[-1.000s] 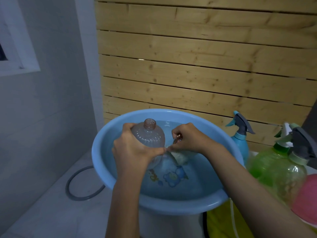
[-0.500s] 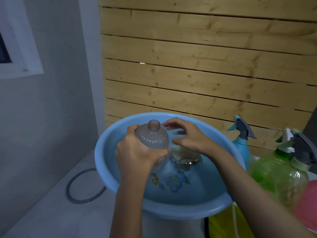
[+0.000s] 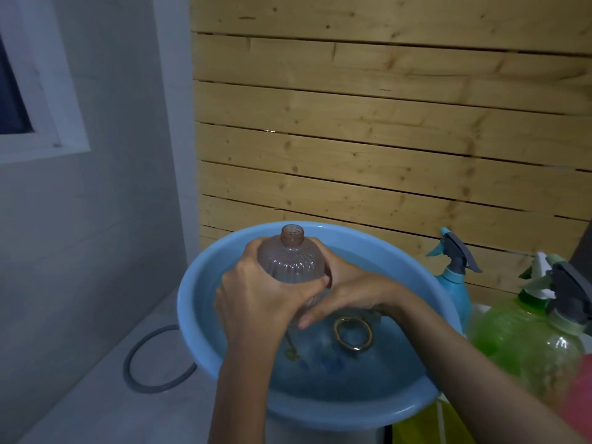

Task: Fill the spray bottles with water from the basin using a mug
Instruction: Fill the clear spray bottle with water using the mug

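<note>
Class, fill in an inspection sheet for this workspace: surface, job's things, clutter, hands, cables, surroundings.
Surface: grey floor; support under blue basin mostly hidden.
Job's things: uncapped clear bottle, neck up, over the blue basin's water; gold-rimmed mug in the water, unheld; blue spray bottle, green spray bottle and grey-triggered bottle stand right.
Clutter: pink object, yellow object.
Hands: left hand and right hand both grip the clear bottle.
Cables: grey hose looped on the floor.
Surroundings: wooden slat wall, window.

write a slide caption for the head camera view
Uncapped clear bottle held by left hand and right hand over the blue basin, gold-rimmed mug sitting in the water
</note>
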